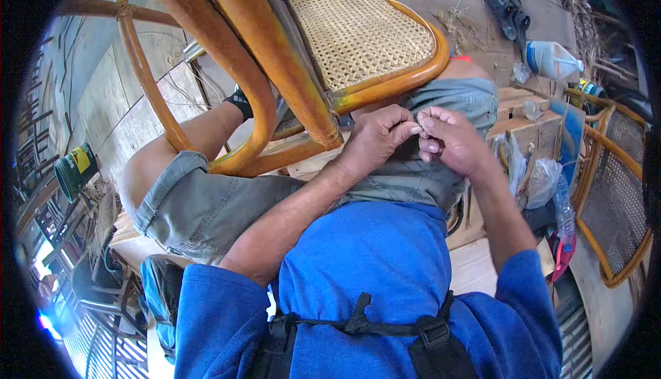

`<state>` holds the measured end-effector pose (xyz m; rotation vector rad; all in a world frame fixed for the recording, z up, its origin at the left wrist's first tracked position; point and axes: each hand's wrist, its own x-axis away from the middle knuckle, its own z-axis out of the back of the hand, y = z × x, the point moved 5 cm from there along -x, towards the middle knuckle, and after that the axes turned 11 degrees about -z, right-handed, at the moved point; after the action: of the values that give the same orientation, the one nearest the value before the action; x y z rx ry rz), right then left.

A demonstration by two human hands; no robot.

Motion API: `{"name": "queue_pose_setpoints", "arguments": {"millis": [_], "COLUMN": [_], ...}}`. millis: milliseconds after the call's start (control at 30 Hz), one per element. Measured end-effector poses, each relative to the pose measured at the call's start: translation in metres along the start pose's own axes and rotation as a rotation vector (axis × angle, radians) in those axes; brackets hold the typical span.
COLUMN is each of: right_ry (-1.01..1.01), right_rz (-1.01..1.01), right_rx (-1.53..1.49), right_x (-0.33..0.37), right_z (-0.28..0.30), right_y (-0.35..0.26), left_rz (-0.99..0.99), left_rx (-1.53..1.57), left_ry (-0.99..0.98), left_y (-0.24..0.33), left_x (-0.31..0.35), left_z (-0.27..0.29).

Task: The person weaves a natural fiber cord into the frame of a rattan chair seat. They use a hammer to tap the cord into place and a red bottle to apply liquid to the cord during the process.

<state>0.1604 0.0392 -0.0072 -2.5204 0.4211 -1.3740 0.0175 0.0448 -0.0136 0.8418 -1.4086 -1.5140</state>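
My left hand (380,135) and my right hand (446,138) meet above my lap, thumbs and fingertips close together. Both are closed in a pinch; whatever lies between the fingertips is too small to make out. Just beyond them a rattan chair (256,69) leans across my legs, its thick brown-orange poles running up to the left. Its woven cane panel (361,24) has an open mesh and a curved pole rim (413,79) close to my hands. The fingers of both hands are apart from the cane.
A white plastic jug (553,60) and dark sandals (506,11) lie at the far right. Clear plastic bags (542,183) sit beside a wooden crate (527,128). Another cane-panelled frame (615,186) stands at the right edge. At left is a green and yellow can (77,171).
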Motion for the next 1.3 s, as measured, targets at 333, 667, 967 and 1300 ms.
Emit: {"name": "queue_pose_setpoints", "arguments": {"millis": [333, 667, 967, 1300], "right_ry": [0.525, 0.493, 0.582, 0.619], "right_rz": [0.314, 0.363, 0.4, 0.515], "right_rx": [0.549, 0.773, 1.043, 1.139], "right_x": [-0.019, -0.05, -0.061, -0.057], "right_z": [0.011, 0.013, 0.016, 0.015], "right_y": [-0.066, -0.089, -0.091, -0.088], "left_rz": [0.183, 0.165, 0.183, 0.157], "left_rx": [0.015, -0.016, 0.048, 0.07], "left_ry": [-0.102, -0.135, -0.13, -0.101], "left_y": [-0.023, -0.034, -0.036, -0.036], "left_x": [0.004, 0.002, 0.0, -0.001], "left_z": [-0.017, -0.019, -0.019, -0.018]}}
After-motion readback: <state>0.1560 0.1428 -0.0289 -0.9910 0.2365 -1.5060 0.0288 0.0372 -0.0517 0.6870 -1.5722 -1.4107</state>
